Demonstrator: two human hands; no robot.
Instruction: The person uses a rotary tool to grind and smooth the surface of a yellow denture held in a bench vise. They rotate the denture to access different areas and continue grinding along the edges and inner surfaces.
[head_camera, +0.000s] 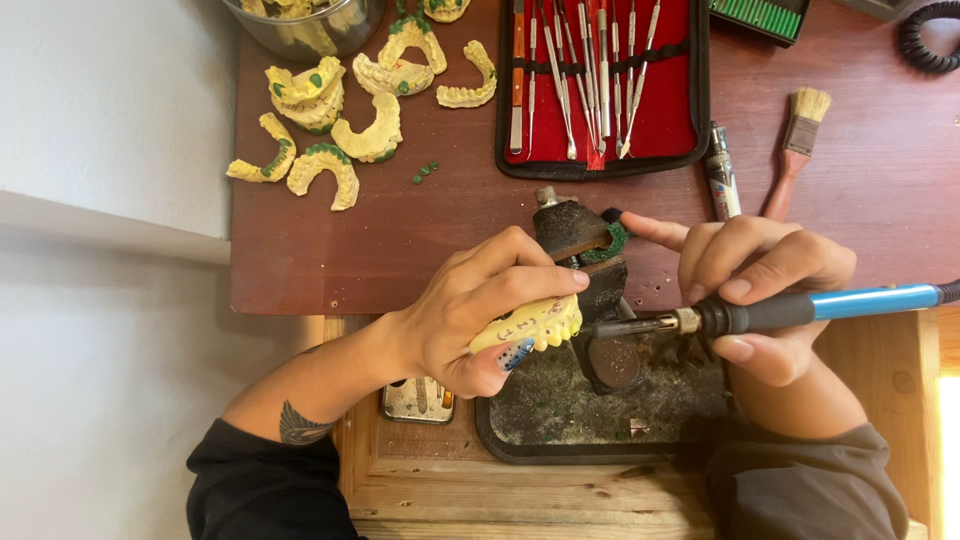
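Yellow dental cast (530, 325), shaped like a row of teeth, sits gripped in the left hand (475, 310), fingers curled over its top and thumb under it, low in the middle of the head view, above a dark, grimy work tray (560, 425). Right hand (765, 290) is closed around a heated wax tool with a blue handle (800, 308), held like a pen, its metal tip (625, 325) pointing left and ending just beside the cast; its index finger stretches out to a small dark stand (585, 255) that carries a bit of green wax (612, 243). Behind the hands lies a reddish-brown table (400, 250). On its far left are many more yellow casts with green wax rims (330, 130), near a metal bowl (310, 25). A red-lined case of slim metal instruments (600, 85) lies open at the top centre. To its right rest a marker-like pen (722, 180) and a wooden-handled brush (795, 150). Both sleeves are dark.
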